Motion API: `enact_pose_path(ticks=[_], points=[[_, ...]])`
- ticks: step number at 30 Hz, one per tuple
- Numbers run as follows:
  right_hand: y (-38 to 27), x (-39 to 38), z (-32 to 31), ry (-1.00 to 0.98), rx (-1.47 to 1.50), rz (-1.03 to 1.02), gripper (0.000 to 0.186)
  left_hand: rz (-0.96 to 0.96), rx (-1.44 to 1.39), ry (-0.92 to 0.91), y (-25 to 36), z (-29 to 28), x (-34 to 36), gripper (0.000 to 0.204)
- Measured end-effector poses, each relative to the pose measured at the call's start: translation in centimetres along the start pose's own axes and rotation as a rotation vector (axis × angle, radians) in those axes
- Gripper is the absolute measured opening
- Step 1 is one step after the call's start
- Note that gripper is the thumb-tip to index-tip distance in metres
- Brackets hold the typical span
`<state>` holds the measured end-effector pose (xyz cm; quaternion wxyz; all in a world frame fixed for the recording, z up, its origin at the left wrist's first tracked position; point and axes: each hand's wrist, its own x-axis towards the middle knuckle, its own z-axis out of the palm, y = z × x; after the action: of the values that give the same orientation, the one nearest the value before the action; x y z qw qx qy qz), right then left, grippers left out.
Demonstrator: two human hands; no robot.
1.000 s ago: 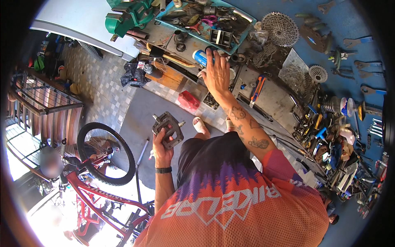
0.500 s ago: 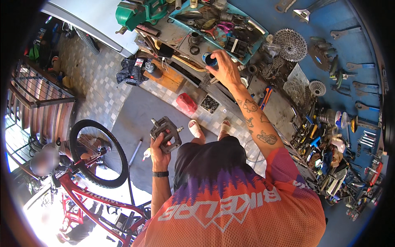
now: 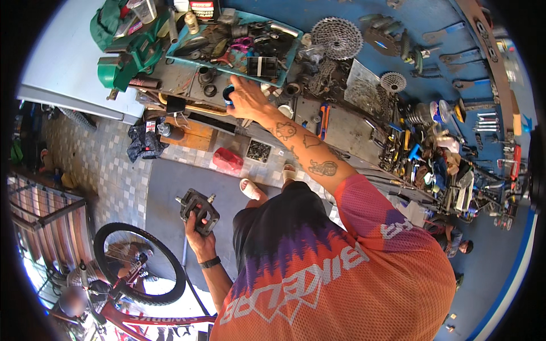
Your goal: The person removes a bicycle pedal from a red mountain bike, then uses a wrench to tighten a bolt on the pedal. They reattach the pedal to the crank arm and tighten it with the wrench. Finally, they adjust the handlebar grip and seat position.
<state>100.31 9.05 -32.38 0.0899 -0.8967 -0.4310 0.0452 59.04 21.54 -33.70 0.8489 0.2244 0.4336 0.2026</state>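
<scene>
My left hand (image 3: 200, 236) is closed around dark platform bicycle pedals (image 3: 206, 216), apparently two stacked, with metal spindles sticking out on either side. It is held low, beside my black shorts. My right arm stretches over the workbench (image 3: 350, 128), and my right hand (image 3: 248, 98) grips a small blue cylindrical container (image 3: 228, 94) with a dark round top, mostly covered by my fingers. Just beyond that hand sit a teal tray (image 3: 291, 59) full of parts and some black rings (image 3: 209, 90). An orange-and-blue tool (image 3: 323, 122) lies to the right of my wrist.
A green vise (image 3: 119, 68) is at the bench's left. Cassettes (image 3: 335, 37) and tools hang on the blue wall. A red bag (image 3: 227, 161) lies on the floor. A red bike (image 3: 148, 321) is bottom left, a person (image 3: 79, 301) behind it; another person (image 3: 455, 241) is at right.
My right hand has closed round the blue container and shifted it slightly left, its top turning upward. My left hand still holds the pedals. The whole view has swung round.
</scene>
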Motion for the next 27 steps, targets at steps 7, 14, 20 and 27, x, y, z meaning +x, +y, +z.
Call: enact_pose_path(ticks=[7, 14, 20, 27], points=[[-0.5, 0.2, -0.3, -0.031, -0.043, 0.016, 0.048, 0.021, 0.014, -0.047, 0.1, 0.5, 0.2, 0.036], [-0.5, 0.1, 0.2, 0.026, -0.074, 0.014, 0.046, 0.012, 0.010, -0.087, -0.4, 0.8, 0.8, 0.035], [-0.6, 0.0, 0.9, 0.075, -0.028, 0.018, 0.047, -0.022, 0.000, -0.019, -0.7, -0.1, 1.1, 0.029], [-0.8, 0.2, 1.3, 0.009, -0.051, 0.067, 0.048, -0.057, 0.037, -0.030, -0.3, -1.1, 1.6, 0.032]])
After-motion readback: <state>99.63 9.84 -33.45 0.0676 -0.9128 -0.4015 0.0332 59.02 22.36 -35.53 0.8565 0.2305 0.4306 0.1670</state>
